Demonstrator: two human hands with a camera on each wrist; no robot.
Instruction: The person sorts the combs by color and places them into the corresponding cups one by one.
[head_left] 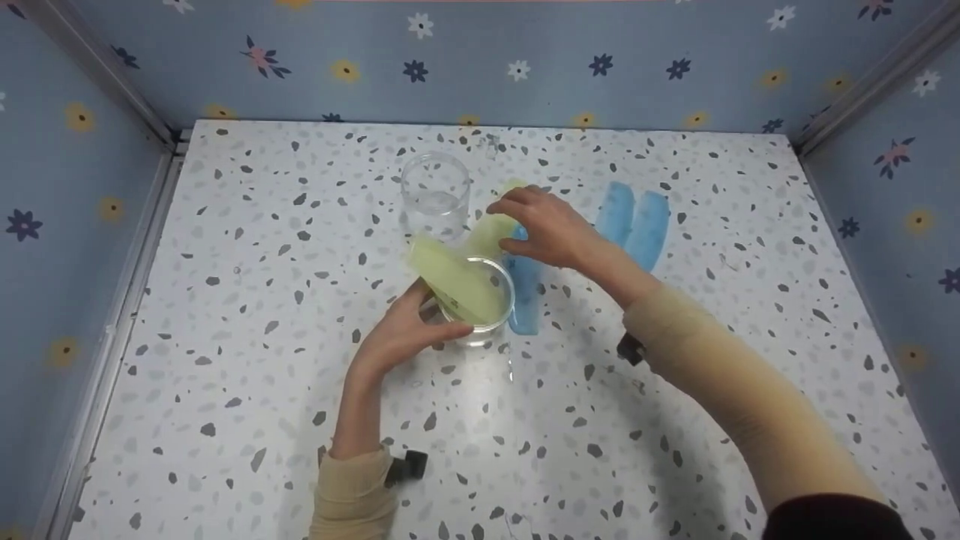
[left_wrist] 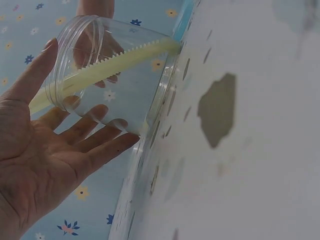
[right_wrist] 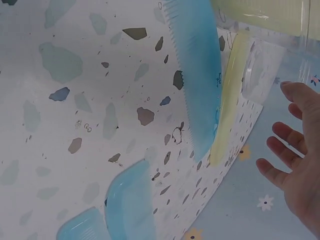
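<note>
My left hand (head_left: 401, 334) grips a clear jar (left_wrist: 132, 40) from its left side, thumb at the rim and fingers along the wall. A yellow-green comb (head_left: 457, 281) leans inside this jar, one end sticking out over the rim to the left; its teeth show through the wall in the left wrist view. My right hand (head_left: 551, 229) hovers behind and to the right of the jar, fingers spread and loosely bent, holding nothing. Under and beside it lie a second yellow-green comb (right_wrist: 231, 100) and a blue comb (right_wrist: 200, 65) on the table.
Another clear jar (head_left: 435, 184) stands behind the gripped one. Two more blue combs (head_left: 615, 214) lie side by side on the speckled table (head_left: 225, 337), to the right and partly behind my right forearm. Flowered blue panels (head_left: 480, 67) enclose the back and sides.
</note>
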